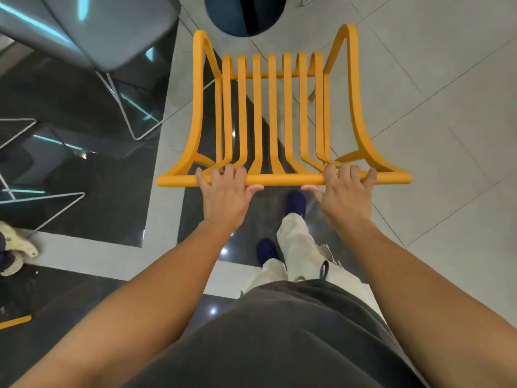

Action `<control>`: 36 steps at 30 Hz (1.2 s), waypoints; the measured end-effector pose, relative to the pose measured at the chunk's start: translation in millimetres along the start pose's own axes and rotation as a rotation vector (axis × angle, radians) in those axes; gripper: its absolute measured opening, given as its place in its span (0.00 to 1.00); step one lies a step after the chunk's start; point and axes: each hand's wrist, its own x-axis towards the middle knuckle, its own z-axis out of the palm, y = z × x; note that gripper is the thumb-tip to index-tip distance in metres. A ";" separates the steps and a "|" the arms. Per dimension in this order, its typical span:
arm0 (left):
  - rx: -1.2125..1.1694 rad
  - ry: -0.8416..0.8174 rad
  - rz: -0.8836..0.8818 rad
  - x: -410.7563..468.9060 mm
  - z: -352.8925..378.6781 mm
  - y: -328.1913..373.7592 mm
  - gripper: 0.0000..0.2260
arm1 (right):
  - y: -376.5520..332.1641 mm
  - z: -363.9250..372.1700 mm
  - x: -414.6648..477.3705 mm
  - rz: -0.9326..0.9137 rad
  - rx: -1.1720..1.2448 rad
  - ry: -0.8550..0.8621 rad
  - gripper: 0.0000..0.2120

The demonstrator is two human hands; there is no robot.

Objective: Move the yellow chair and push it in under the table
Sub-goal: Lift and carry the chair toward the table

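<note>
The yellow chair [272, 113] is straight in front of me, seen from above, with slatted back and seat and two raised armrests. My left hand [225, 191] grips the top rail of the backrest on its left part. My right hand [345, 191] grips the same rail on its right part. Both sets of fingers curl over the bar. The chair's legs are hidden under the seat. A grey table [92, 32] with thin metal legs stands at the upper left.
A round dark blue stool [246, 15] sits just beyond the chair's front. White wire legs [123, 107] of the table and other furniture cross the dark glossy floor on the left. Pale tiles stretch to the right. A light shoe [16, 247] lies at the left edge.
</note>
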 end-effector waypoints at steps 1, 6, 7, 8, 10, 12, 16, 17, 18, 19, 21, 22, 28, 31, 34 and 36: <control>-0.009 0.002 0.005 10.6 -3.3 2.2 0.24 | 3.5 -1.4 9.5 0.001 0.003 0.000 0.30; -0.087 0.015 0.019 71.3 -15.7 9.0 0.27 | 28.5 -12.4 68.8 -0.040 0.036 -0.018 0.31; -0.087 0.016 0.019 84.2 -19.0 9.6 0.28 | 33.3 -15.9 81.9 -0.056 0.045 -0.021 0.31; -0.080 0.017 0.017 97.8 -22.8 10.5 0.28 | 38.2 -20.1 95.8 -0.072 0.055 -0.023 0.30; -0.065 0.013 -0.011 123.5 -31.0 12.6 0.31 | 48.1 -29.6 122.7 -0.105 0.076 -0.031 0.30; -0.053 -0.004 -0.066 147.8 -39.6 15.5 0.33 | 58.0 -38.2 148.6 -0.130 0.088 -0.042 0.30; -0.029 -0.077 -0.132 190.4 -55.6 25.5 0.35 | 76.0 -51.4 197.6 -0.186 0.125 -0.051 0.28; -0.024 -0.078 -0.138 201.1 -58.8 28.2 0.35 | 80.6 -54.1 210.6 -0.199 0.133 -0.042 0.28; -0.025 -0.074 -0.144 211.5 -61.7 30.9 0.35 | 85.4 -56.6 223.8 -0.208 0.142 -0.034 0.28; -0.030 -0.069 -0.151 221.6 -64.3 33.5 0.35 | 89.8 -59.1 236.8 -0.215 0.151 -0.029 0.29; -0.041 -0.058 -0.163 241.3 -68.5 39.0 0.36 | 97.7 -64.1 262.1 -0.229 0.163 -0.030 0.28; -0.049 -0.053 -0.166 250.7 -70.3 41.6 0.36 | 101.1 -66.7 274.4 -0.238 0.168 -0.033 0.27; -0.096 -0.030 -0.201 305.4 -78.9 49.7 0.38 | 118.2 -85.3 342.5 -0.308 0.181 -0.014 0.26; -0.108 -0.021 -0.209 336.6 -86.2 51.1 0.38 | 122.6 -95.5 376.0 -0.335 0.175 -0.001 0.25; -0.131 -0.027 -0.232 373.9 -94.7 52.1 0.38 | 128.5 -107.5 415.3 -0.347 0.169 0.012 0.26; -0.127 -0.016 -0.229 380.5 -94.6 49.0 0.38 | 125.0 -110.2 424.3 -0.369 0.147 0.021 0.26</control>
